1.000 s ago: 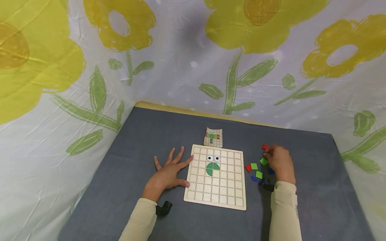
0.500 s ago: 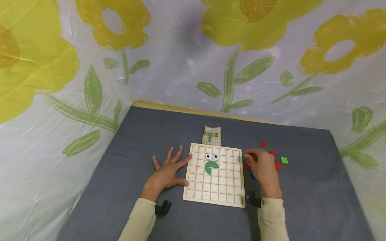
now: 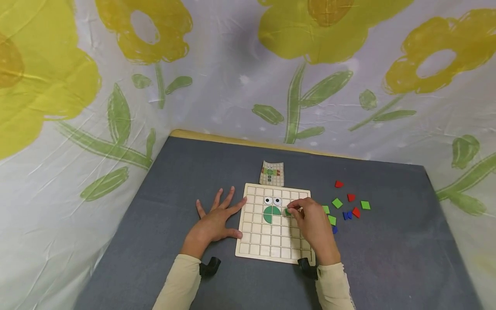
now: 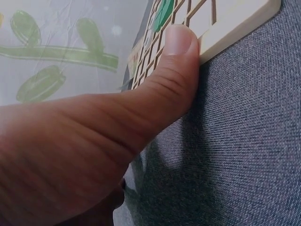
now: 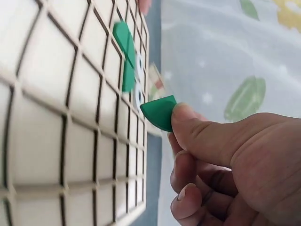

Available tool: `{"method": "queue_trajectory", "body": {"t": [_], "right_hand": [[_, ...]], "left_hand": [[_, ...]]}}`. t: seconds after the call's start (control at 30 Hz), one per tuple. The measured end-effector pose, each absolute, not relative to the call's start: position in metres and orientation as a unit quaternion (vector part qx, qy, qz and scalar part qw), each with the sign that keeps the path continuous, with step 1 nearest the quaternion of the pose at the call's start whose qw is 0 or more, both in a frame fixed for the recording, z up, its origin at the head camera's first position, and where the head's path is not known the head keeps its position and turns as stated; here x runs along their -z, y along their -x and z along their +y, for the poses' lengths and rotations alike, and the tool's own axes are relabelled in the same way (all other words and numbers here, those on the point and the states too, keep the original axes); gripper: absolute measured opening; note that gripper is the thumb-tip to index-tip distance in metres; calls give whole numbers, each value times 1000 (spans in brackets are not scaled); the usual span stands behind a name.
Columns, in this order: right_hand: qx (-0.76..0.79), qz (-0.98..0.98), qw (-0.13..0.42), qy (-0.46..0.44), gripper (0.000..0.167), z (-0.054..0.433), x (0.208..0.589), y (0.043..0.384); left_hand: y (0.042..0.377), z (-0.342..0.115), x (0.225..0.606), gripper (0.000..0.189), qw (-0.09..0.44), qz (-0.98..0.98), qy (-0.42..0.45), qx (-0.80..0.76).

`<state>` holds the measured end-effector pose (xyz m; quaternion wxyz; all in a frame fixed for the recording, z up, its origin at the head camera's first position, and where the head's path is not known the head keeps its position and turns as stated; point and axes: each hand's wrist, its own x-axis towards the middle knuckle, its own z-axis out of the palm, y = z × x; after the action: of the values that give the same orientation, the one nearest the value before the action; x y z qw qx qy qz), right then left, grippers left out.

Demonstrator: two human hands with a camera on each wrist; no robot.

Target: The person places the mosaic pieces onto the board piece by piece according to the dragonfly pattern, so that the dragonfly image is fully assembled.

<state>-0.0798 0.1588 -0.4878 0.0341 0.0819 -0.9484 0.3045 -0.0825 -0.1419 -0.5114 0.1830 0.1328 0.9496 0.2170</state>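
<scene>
My right hand pinches a dark green quarter-circle tile between thumb and fingers, above the right part of the wooden grid board. Set in the board are two white eye tiles and, below them, green quarter-circle pieces forming part of a disc. My left hand lies spread on the table at the board's left side. Its thumb touches the board's edge in the left wrist view, and a fingertip meets the left rim higher up.
A small pattern card with a coloured figure lies behind the board. Right of the board are scattered red tiles, light green squares and blue tiles. A flower-printed cloth hangs behind the dark table.
My right hand has moved left from the scattered tiles to over the board, bringing the green quarter-circle tile. My left hand stays at the board's left edge.
</scene>
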Motion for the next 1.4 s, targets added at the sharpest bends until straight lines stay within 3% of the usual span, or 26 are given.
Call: {"method": "queue_trajectory", "body": {"t": [1.4], "right_hand": [[-287,-955,-18,-76,14,131,501,73]], "left_hand": [[82,-142,511,108,179,949,-134,-222]]}}
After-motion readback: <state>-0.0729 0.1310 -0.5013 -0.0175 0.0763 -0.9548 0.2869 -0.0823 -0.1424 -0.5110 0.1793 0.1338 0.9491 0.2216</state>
